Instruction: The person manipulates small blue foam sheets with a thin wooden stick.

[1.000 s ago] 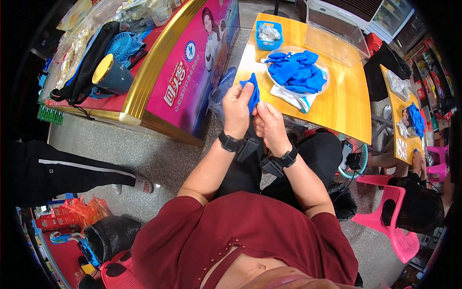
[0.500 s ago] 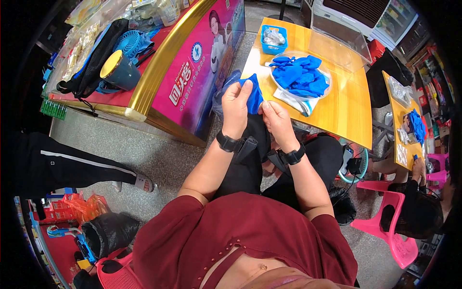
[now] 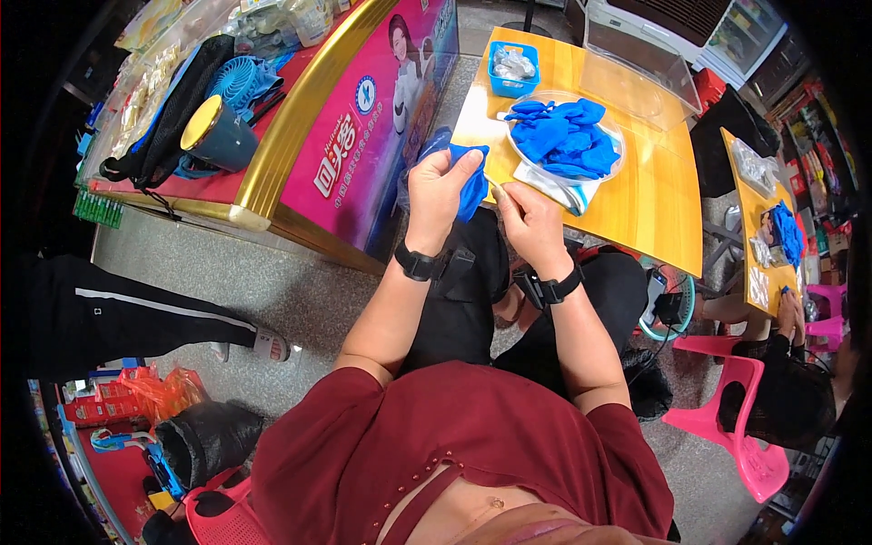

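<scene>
Over my lap at the near left edge of the wooden table (image 3: pixel 663 218), my left hand (image 3: pixel 434 204) is closed on a piece of blue cloth (image 3: pixel 472 189), thumb pressed on top. The cloth hangs down on the right side of that hand. Just to its right, my right hand (image 3: pixel 538 234) is closed in a pinch, with a small pale tip showing at the fingers; what it is I cannot make out. Beyond my hands, a clear round bowl (image 3: pixel 621 165) holds a heap of similar blue cloth pieces (image 3: pixel 568 136).
A blue basket (image 3: pixel 515 88) with a clear plastic bag stands behind the bowl. A white and blue packet (image 3: pixel 545 189) lies partly under it. At left is a gold-edged counter (image 3: pixel 259 195) with a dark cup (image 3: pixel 218 136). Another person's hands (image 3: pixel 790 313) work at the right-hand table.
My right hand has moved slightly right and its fingertips have come away from the blue cloth. My left hand has turned and shifted a little left, and less cloth stands above it.
</scene>
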The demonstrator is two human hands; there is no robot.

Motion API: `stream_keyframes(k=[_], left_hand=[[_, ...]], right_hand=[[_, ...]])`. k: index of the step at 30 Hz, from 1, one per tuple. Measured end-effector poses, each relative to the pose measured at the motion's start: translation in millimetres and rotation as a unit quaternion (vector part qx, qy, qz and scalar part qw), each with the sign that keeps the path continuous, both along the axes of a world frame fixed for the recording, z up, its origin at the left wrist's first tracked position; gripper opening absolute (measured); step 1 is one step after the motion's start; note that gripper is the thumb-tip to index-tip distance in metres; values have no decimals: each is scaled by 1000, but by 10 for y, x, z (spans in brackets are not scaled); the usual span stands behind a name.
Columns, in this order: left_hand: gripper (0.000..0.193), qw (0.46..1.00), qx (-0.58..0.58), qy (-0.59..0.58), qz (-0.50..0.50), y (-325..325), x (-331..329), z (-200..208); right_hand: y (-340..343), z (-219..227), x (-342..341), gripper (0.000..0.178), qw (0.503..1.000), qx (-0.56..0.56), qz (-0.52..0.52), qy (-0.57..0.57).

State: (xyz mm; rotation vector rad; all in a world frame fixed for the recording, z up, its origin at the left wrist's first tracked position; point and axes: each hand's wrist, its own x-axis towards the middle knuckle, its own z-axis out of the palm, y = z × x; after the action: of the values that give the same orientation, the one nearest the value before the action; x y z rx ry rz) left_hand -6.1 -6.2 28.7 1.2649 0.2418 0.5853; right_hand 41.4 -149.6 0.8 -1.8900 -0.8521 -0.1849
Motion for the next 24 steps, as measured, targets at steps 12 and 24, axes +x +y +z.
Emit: stream_keyframes(k=[12,24], left_hand=[[15,999,-21,-35,18,-14,-3,-95],[18,994,36,-61,-80,-265,65,-234]], right_hand=[[44,-10,-45,19,990,51,68,110],[5,34,56,21,902,249,97,339]])
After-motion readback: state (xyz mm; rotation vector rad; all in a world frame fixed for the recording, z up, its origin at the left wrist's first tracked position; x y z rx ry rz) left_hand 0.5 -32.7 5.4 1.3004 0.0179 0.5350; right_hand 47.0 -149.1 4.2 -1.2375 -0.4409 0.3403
